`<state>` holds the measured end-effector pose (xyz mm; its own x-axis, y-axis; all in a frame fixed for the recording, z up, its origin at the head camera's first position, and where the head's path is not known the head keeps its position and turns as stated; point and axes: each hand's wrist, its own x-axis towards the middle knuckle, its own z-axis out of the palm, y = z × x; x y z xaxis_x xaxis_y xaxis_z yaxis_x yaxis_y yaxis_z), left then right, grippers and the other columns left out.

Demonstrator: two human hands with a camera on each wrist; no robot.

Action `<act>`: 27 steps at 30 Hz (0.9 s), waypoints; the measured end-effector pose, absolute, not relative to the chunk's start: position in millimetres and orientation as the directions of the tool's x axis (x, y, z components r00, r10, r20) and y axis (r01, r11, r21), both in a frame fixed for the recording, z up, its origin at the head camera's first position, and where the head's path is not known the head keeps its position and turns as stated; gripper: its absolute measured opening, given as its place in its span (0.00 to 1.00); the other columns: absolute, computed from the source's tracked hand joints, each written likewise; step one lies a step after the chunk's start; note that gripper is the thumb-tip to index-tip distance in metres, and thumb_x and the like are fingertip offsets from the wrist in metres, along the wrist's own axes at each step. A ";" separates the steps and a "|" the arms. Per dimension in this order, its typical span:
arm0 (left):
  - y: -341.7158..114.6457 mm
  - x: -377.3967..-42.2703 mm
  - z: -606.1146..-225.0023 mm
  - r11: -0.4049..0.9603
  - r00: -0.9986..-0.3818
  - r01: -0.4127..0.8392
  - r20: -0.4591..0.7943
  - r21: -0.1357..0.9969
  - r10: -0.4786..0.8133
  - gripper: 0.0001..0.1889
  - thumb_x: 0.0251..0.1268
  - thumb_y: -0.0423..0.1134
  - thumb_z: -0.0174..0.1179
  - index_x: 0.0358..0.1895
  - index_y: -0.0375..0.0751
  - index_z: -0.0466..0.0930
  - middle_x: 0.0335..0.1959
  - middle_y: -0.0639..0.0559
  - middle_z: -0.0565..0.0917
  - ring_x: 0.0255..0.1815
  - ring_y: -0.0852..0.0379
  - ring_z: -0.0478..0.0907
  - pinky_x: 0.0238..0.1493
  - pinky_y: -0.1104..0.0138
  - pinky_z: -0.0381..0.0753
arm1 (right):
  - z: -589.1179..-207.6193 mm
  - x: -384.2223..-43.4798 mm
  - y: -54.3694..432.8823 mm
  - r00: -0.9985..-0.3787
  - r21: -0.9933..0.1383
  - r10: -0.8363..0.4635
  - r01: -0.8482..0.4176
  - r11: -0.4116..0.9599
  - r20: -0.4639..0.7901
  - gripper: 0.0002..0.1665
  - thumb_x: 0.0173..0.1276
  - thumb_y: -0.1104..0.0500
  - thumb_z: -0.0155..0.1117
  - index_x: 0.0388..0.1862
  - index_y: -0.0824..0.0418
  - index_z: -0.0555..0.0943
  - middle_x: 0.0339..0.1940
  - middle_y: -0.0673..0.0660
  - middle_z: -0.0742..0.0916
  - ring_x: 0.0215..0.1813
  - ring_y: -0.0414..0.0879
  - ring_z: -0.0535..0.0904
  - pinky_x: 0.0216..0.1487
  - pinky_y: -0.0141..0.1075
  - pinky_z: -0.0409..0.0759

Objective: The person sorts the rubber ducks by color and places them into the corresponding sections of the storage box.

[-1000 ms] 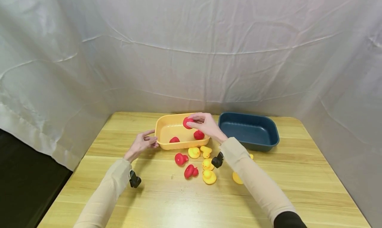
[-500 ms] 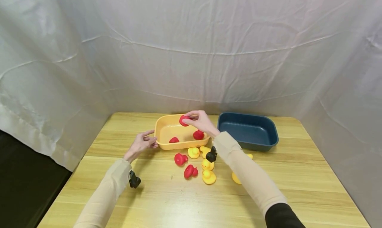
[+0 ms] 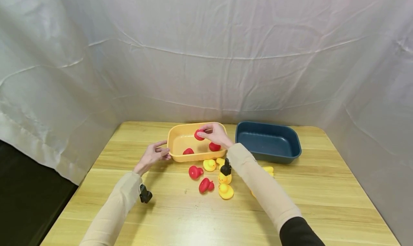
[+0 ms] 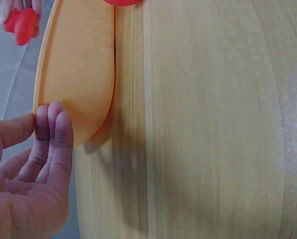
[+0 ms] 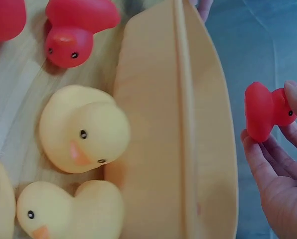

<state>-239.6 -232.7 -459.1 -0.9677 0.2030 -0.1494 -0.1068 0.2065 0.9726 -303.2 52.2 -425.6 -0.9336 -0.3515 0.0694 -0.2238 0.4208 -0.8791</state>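
My right hand [image 3: 215,134] pinches a red rubber duck [image 3: 199,134] by its head between thumb and fingers, above the yellow plastic bin [image 3: 196,156]. In the right wrist view the held duck [image 5: 260,112] hangs beyond the bin's rim. Two red ducks lie inside the bin, one at the front left [image 3: 188,151] and one at the right [image 3: 214,146]. At the bin's left end my left hand [image 3: 153,156] holds the rim; in the left wrist view its thumb and fingers [image 4: 61,144] meet around the edge.
Two red ducks [image 3: 195,172] [image 3: 206,185] lie before the bin. Several yellow ducks [image 3: 226,191] sit beside them, some partly hidden by my right forearm. A dark blue bin [image 3: 267,153] stands right of the yellow one on the wooden table [image 3: 174,217]. A pale curtain [image 3: 206,77] hangs behind.
My right hand, with the red duck, has moved slightly left over the yellow bin, rising a little and then lowering. My left hand stays at the bin's left end.
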 end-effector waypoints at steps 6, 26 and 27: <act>-231.9 -239.6 -459.0 0.207 -0.969 -0.103 -0.145 0.973 0.201 0.32 0.75 0.28 0.53 0.75 0.21 0.52 0.36 0.45 0.88 0.33 0.60 0.87 0.49 0.60 0.90 | -435.8 -305.0 54.6 -0.934 -0.894 -0.354 -0.189 0.405 0.037 0.19 0.68 0.57 0.71 0.52 0.68 0.84 0.51 0.65 0.88 0.53 0.57 0.85 0.61 0.42 0.86; -230.6 -240.1 -458.7 0.238 -0.972 -0.096 -0.142 0.966 0.184 0.32 0.75 0.27 0.53 0.76 0.22 0.52 0.44 0.31 0.86 0.32 0.64 0.85 0.49 0.60 0.90 | -446.0 -305.6 55.8 -0.931 -0.915 -0.365 -0.176 0.363 0.034 0.18 0.69 0.60 0.69 0.54 0.70 0.84 0.52 0.68 0.87 0.55 0.58 0.84 0.63 0.44 0.84; -230.6 -240.1 -458.5 0.238 -0.972 -0.096 -0.143 0.967 0.185 0.32 0.75 0.27 0.53 0.76 0.21 0.52 0.44 0.31 0.86 0.32 0.64 0.85 0.48 0.61 0.90 | -446.0 -305.5 56.1 -0.930 -0.915 -0.365 -0.178 0.362 0.036 0.18 0.69 0.60 0.69 0.54 0.70 0.84 0.52 0.68 0.87 0.55 0.58 0.84 0.63 0.43 0.84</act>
